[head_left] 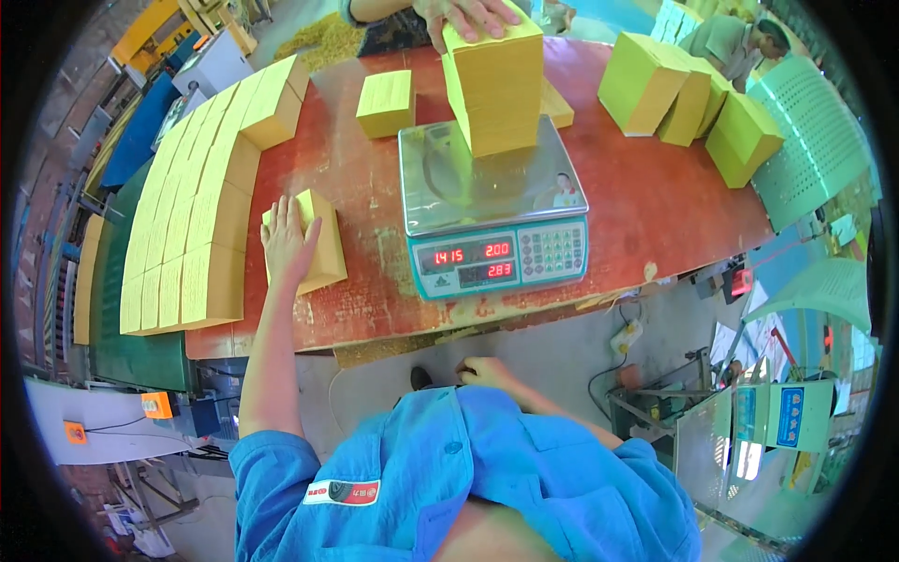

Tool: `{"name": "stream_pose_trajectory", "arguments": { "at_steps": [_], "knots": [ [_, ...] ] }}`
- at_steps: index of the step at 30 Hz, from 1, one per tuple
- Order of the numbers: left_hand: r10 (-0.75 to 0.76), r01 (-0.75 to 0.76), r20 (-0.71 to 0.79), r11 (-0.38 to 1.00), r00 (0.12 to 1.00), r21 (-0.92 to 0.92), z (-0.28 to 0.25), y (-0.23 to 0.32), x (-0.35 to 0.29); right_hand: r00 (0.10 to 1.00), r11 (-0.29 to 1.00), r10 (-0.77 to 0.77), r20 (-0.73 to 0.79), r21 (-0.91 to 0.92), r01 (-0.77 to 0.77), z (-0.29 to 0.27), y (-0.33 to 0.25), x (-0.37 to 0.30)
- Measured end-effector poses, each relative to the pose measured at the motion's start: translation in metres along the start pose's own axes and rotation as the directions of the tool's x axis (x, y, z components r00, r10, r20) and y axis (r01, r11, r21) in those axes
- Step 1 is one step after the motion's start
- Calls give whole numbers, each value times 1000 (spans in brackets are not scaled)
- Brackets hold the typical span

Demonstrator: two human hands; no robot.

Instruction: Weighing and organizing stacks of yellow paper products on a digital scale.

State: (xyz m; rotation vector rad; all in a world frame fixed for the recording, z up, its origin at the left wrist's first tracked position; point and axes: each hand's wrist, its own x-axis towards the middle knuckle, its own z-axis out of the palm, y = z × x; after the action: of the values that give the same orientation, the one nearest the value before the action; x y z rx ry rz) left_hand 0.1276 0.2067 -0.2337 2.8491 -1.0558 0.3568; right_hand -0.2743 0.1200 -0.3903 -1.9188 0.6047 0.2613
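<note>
My left hand [288,245] lies flat, fingers stretched, on a small stack of yellow paper [326,245] near the left part of the red table. In front of my belly, off the table, my right hand [485,372] is curled closed. Whether it holds anything is hidden. A tall block of yellow paper [498,94] stands on the metal pan of a digital scale [501,258], whose red digits are lit. Another person's hand [468,17] rests on top of that block, from the far side.
Rows of yellow paper stacks [187,215] fill the table's left end. One more stack [385,101] lies behind the scale's left side. Several larger blocks [646,84] stand at the far right, some leaning, beside a perforated green panel [813,131]. A person [735,47] bends over behind them.
</note>
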Motion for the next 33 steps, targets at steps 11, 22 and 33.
{"name": "stream_pose_trajectory", "arguments": {
  "at_steps": [11,22,33],
  "knots": [
    [-49,2,-144,952,988,-305,-14,-27,15,996,994,-88,15,70,87,10,3,19],
    [-210,239,178,958,961,-157,-41,11,-28,973,805,-75,216,589,-68,52,-79,56],
    [125,-56,149,916,981,-397,-92,20,-168,881,611,-403,250,790,55,47,-128,49]
  ]
}}
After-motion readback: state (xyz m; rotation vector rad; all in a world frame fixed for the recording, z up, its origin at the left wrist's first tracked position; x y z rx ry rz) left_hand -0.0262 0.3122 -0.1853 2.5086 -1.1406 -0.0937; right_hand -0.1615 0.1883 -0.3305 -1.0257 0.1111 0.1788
